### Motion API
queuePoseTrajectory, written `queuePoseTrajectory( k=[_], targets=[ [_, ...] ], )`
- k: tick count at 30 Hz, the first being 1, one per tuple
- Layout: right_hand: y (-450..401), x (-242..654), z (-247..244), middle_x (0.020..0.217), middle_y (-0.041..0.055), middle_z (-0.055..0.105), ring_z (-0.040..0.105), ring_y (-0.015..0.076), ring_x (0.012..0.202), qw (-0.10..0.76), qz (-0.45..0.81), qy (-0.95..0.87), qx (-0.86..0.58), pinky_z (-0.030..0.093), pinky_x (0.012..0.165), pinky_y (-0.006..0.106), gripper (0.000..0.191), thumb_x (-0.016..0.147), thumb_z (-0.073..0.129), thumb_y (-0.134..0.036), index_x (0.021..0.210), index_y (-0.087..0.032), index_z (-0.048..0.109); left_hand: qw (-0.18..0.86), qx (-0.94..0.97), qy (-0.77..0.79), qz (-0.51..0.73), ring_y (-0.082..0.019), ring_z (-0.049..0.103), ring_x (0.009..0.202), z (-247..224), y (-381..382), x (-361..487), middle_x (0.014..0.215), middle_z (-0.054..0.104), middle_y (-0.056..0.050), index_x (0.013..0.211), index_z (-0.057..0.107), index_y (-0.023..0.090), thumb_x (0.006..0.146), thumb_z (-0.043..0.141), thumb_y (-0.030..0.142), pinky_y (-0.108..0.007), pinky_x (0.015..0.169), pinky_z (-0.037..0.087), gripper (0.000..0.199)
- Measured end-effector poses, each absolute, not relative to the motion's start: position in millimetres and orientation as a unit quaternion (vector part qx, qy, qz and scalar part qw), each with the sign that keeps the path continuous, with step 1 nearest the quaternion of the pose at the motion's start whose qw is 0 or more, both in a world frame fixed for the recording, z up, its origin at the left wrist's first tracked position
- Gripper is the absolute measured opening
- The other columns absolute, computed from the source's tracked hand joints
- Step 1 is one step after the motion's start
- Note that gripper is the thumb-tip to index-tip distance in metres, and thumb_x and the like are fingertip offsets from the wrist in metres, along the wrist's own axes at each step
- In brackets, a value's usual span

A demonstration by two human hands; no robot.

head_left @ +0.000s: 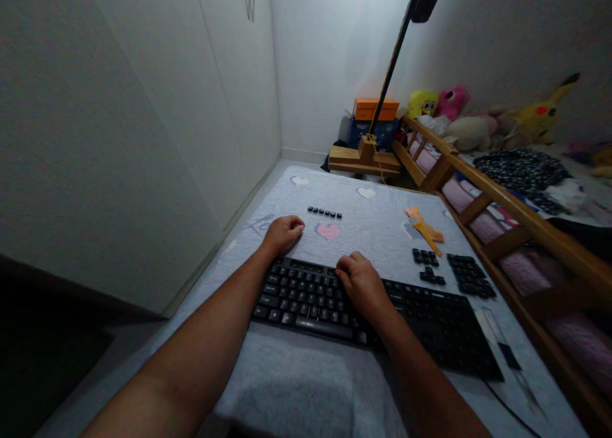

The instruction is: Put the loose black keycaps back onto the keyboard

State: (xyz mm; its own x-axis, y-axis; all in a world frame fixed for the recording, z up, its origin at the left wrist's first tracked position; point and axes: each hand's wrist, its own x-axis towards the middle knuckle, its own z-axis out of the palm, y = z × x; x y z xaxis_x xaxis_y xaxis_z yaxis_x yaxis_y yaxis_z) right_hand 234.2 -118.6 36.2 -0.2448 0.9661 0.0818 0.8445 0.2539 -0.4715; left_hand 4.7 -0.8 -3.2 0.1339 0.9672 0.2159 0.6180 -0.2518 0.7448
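Observation:
A black keyboard (313, 298) lies across the cloth-covered surface. Its left part carries keys, while the right part shows bare sockets. My right hand (363, 285) rests over the keyboard's upper middle, fingers bent and pinched at the top key row; what they grip is hidden. Beyond the keyboard's upper left corner, my left hand (284, 235) sits on the cloth with its fingers closed together, and anything inside is too small to make out. A row of several small black keycaps (325, 212) lies just past the left hand.
Groups of loose keycaps (471, 275) lie at the right, near a yellow-handled brush (425, 234) on an orange cloth (411, 212). A tweezer-like tool (509, 355) is beside the keyboard's right end. A wooden bed rail (516, 221) borders the right; a white wardrobe (191, 106) stands left.

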Motion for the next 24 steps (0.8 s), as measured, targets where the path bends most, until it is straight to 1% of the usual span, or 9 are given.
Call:
queuePoseTrajectory(
  k=[11, 24],
  targets=[
    [-117.3, 233.0, 34.5, 0.091, 0.0041, 0.057, 0.054, 0.0184, 0.091, 0.189, 0.178, -0.765, -0.589, 0.040, 0.084, 0.029, 0.010, 0.090, 0.056, -0.015, 0.084, -0.020, 0.063, 0.253, 0.709, 0.557, 0.350, -0.018, 0.063, 0.071, -3.2, 0.0, 5.2, 0.075, 0.071, -0.004, 0.082, 0.072, 0.017, 0.078, 0.056, 0.032, -0.028, 0.067, 0.046, 0.022],
    [-115.3, 234.0, 36.6, 0.089, 0.0033, 0.055, 0.054, 0.0171, 0.089, 0.171, 0.177, -0.773, -0.585, 0.040, 0.080, 0.027, 0.013, 0.091, 0.056, -0.016, 0.080, -0.020, 0.062, 0.259, 0.703, 0.559, 0.354, -0.018, 0.061, 0.068, -3.0, -1.2, 5.7, 0.070, 0.069, -0.003, 0.081, 0.071, 0.018, 0.078, 0.056, 0.034, -0.027, 0.064, 0.045, 0.022]
  ],
)
